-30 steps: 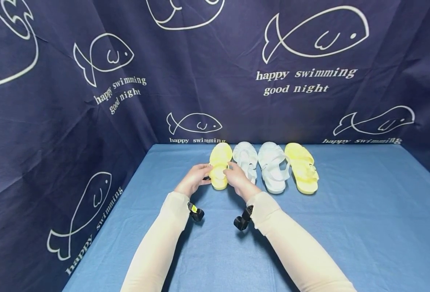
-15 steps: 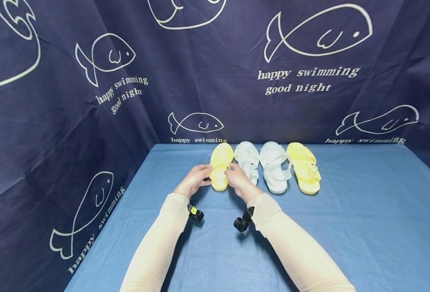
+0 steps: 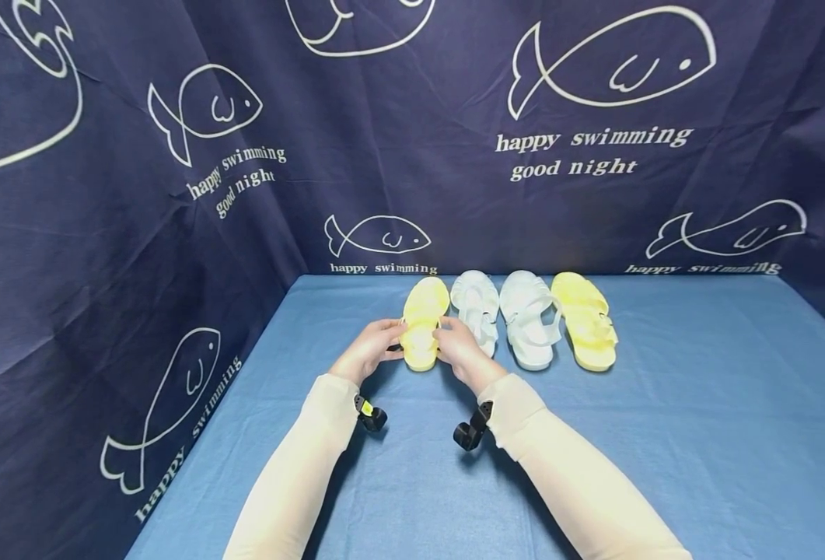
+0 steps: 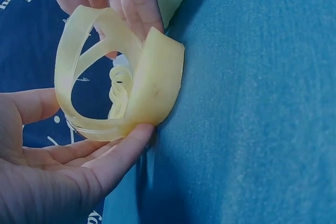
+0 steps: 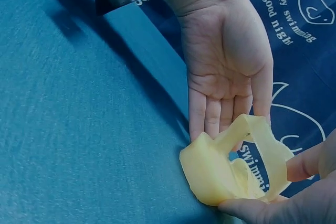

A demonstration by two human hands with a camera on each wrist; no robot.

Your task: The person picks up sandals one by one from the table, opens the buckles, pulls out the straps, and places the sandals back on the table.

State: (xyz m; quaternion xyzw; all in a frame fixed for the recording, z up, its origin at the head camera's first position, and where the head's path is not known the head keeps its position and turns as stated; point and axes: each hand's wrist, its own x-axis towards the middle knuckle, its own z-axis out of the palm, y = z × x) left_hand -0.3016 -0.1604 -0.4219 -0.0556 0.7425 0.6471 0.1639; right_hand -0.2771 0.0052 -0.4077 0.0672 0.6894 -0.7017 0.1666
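A yellow jelly sandal [image 3: 424,299] with a heel strap stands at the left end of a row, its toe pointing to the back. My left hand [image 3: 370,348] grips its left side; in the left wrist view the thumb lies at the strap and the fingers along the side of the sole [image 4: 161,80]. On the other side, my right hand [image 3: 463,348] holds the strap area with thumb and fingers. The right wrist view shows the heel [image 5: 205,171] low over the cloth; whether the sole touches it I cannot tell.
Close on the right stand a pale sandal [image 3: 473,292], another pale sandal [image 3: 533,354] and a second yellow sandal [image 3: 594,354]. Blue cloth [image 3: 426,490] covers the table. A dark curtain [image 3: 419,140] printed with fish rises behind and at the left.
Both hands have drawn the left yellow sandal slightly toward me, so its toe sits a little nearer than the row's other toes. The other sandals keep their places.
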